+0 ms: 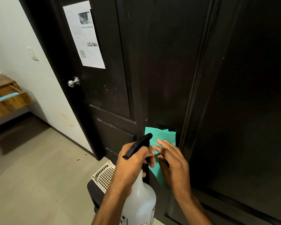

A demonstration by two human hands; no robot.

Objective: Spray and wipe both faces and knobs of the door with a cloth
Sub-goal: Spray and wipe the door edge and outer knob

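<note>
A person's right hand presses a teal, textured cleaning cloth flat against the edge of a dark brown, panelled wooden door, low down, well below the round silver metal door knob. The fingers lie straight and spread over the cloth, with nothing curled round it; the top of the cloth sticks out above the fingertips and a fold hangs below the palm.

The left hand wraps its grip round the neck of a translucent white plastic spray bottle with a black trigger head, fingers curled under the trigger. The nozzle points up and to the right, toward the cloth and just beside it. The bottle hangs upright in front of the door's lower edge.

The door stands open, its edge facing the camera, with a second dark panelled surface filling the right side of the view. A white printed paper sheet with small pictures and a square code is stuck to the door's upper panel. Pale scuffs and smears show on the door's face around the middle rail.

Behind the left forearm, a white plastic lattice basket sits on a black base on the beige tiled floor. At far left, a wooden cabinet with a drawer pulled open holds something light blue, against a white wall that carries a pale switch plate.
</note>
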